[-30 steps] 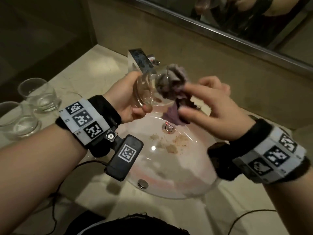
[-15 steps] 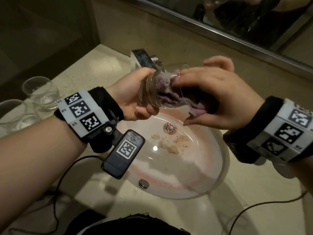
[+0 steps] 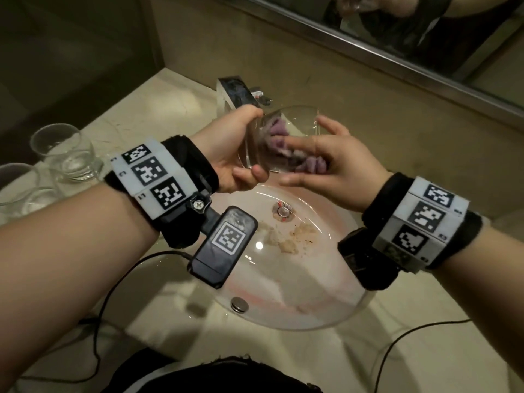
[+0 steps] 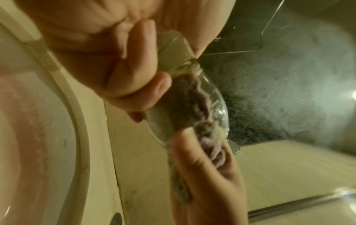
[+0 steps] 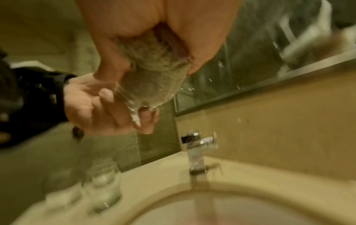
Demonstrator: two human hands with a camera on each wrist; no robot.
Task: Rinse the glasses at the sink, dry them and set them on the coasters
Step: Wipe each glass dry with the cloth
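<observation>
Above the sink (image 3: 326,316), the left hand (image 3: 226,154) has its fingers wrapped round the base of a glass (image 3: 286,123) held on its side, mouth toward the right hand (image 3: 334,168). That hand's fingers pinch a purple cloth (image 3: 276,137) stuffed inside the glass. Two more glasses (image 3: 65,154) stand on the worktop (image 3: 175,106) at the left, by the tap (image 3: 235,92)
</observation>
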